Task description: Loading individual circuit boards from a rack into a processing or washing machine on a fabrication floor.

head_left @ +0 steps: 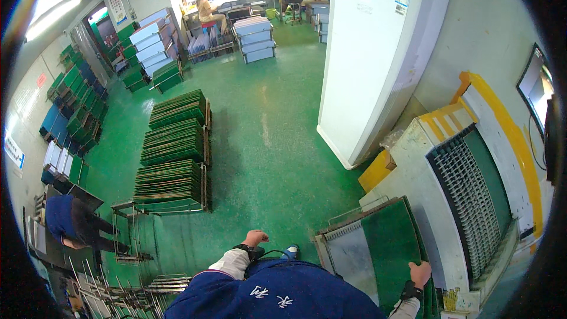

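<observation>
Green flat rectangular panel (390,230), at lower right within a metal-framed rack (320,254), beside an off-white machine (434,136) with a dark bed of rollers (469,195). Bare right hand (420,274) at the panel's right edge, fingers curled; cannot tell whether pinching it or merely resting there. Bare left hand (255,238) well apart, above the glossy green floor (266,130), fingers loosely bent, nothing visible inside; cannot tell whether fully closed.

Likely troubles, by judgement: could flex or tip if lifted by one edge alone; could scrape the machine's side if swung too far right, for want of space; could drag along the smooth grey sheet (354,254) beside it if stuck together.

Counted: two bare hands, one grey sheet, one machine, one tall white cabinet (369,53). Three bundles of close-set green panels (171,142) in a row at left, too dense for counting singly. Near them, one metal-tube frame (131,258) and one co-worker in navy (68,215). Rollers too many for a sure count.
</observation>
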A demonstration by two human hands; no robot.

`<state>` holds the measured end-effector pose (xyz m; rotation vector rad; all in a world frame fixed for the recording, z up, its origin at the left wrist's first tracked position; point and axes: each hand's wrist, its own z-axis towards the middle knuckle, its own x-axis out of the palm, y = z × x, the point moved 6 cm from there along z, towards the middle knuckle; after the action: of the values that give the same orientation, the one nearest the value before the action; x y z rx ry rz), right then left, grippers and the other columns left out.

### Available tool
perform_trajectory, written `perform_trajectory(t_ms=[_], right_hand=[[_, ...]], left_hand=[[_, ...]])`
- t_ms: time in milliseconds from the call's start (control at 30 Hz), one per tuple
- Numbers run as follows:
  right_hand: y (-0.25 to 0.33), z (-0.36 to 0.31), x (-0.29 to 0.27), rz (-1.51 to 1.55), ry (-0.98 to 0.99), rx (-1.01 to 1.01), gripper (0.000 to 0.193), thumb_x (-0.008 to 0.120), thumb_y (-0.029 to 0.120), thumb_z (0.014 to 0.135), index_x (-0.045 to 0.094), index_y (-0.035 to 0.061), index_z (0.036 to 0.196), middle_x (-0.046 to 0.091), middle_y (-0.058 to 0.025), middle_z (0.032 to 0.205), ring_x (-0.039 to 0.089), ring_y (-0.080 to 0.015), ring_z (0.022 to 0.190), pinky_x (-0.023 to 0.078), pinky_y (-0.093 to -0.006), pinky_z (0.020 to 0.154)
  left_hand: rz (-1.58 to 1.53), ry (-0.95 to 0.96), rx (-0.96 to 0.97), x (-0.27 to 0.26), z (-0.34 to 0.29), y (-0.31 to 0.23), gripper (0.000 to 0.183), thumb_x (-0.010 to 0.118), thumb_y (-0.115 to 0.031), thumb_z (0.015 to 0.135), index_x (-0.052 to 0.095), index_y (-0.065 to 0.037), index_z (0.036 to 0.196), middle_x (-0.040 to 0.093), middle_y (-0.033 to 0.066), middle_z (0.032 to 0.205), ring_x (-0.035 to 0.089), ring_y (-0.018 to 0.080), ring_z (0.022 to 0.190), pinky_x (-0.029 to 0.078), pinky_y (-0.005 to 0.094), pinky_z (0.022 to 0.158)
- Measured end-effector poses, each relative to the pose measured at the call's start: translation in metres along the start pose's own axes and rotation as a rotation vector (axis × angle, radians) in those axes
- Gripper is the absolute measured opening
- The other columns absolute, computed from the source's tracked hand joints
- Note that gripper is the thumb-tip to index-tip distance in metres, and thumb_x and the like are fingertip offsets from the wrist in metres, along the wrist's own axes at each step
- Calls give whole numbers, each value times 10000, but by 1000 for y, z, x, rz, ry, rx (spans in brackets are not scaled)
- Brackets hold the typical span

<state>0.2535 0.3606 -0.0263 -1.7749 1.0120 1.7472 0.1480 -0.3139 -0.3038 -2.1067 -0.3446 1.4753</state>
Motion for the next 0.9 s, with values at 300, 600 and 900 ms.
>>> perform_trajectory(t_ms=[300, 600, 900], right_hand=[[-6, -2, 8, 2, -84, 43, 378, 746, 237, 616, 664, -3, 897, 658, -185, 892, 623, -353, 872, 481, -421, 760], [7, -30, 11, -78, -10, 45, 508, 754, 313, 648, 621, -25, 1002, 624, -207, 1013, 595, -355, 956, 475, -419, 799], [25, -40, 5, -47, -46, 7, 503, 734, 293, 656, 623, -27, 1028, 618, -222, 1021, 584, -364, 967, 456, -429, 834]], left_hand=[[-422, 16, -127, -23, 15, 4, 105, 678, -89, 738, 687, -31, 825, 651, 60, 817, 660, 126, 733, 544, 242, 690], [-793, 27, -344, -22, 25, 22, 144, 669, -119, 732, 679, -7, 822, 677, 82, 791, 649, 146, 681, 522, 268, 643], [-752, 62, -666, -27, 21, 24, 224, 715, -175, 658, 668, -27, 819, 674, 80, 753, 635, 158, 661, 513, 277, 632]])
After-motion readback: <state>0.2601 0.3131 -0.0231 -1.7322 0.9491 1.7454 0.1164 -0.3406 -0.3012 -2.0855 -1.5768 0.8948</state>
